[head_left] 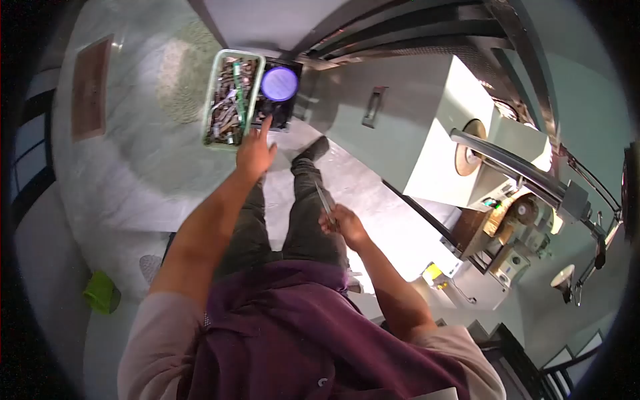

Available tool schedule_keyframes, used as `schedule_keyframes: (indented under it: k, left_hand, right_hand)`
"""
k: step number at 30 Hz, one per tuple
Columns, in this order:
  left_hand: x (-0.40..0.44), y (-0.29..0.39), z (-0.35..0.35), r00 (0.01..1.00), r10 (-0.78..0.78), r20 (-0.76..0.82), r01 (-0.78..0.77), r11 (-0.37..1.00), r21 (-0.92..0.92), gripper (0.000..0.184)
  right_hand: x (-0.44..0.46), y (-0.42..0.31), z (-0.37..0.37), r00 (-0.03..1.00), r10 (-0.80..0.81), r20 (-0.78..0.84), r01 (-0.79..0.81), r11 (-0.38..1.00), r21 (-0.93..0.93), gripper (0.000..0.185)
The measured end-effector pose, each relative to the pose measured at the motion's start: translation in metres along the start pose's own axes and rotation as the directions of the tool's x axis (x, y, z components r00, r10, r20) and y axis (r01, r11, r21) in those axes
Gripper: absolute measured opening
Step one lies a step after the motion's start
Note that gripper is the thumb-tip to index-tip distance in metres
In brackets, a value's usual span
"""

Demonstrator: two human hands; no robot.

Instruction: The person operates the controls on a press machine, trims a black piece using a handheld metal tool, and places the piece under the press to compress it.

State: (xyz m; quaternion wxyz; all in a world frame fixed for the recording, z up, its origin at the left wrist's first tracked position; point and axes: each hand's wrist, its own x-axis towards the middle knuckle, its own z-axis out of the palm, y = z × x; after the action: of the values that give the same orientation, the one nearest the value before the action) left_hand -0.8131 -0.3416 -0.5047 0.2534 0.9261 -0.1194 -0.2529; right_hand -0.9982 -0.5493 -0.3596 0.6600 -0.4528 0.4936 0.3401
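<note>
My left hand (256,155) reaches forward with its index finger stretched out. Its fingertips are at the near right corner of a pale green rectangular basket (208,107), and I see nothing held in them. Mixed small strips and pieces (230,100) fill the basket, with a long green piece among them. Beside it a round purple-blue lid or disc (279,84) rests on a dark stand (283,119). Over my right thigh, my right hand (344,224) is closed around a thin, pointed metal tool (323,195); its exact kind is unclear.
To the right stands a grey cabinet (393,100) with a round wheel (471,148) and a curved metal arm (510,163). A yellow item (433,272) lies on a white surface farther right. On the left are a bright green object (100,292) and a brown floor panel (92,88).
</note>
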Motion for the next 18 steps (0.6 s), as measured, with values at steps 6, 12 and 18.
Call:
schedule_keyframes:
  k: [6,12,18]
  left_hand:
    - [0.064,0.014,0.018,0.987,0.159,0.007,-0.148,0.902,0.405,0.036]
    - [0.064,0.000,-0.015,0.953,0.186,-0.240,-0.204,0.977,-0.054,0.024]
    - [0.043,-0.005,-0.054,0.910,0.017,-0.414,-0.172,0.925,-0.340,0.025]
  right_hand:
    - [-0.063,0.078,-0.056,0.967,0.026,-0.254,-0.055,0.993,-0.105,0.025]
    - [-0.088,0.140,-0.094,0.956,-0.016,-0.292,-0.012,0.996,-0.093,0.035]
    - [-0.104,0.114,-0.091,0.923,-0.057,-0.381,0.020,0.995,-0.100,0.050]
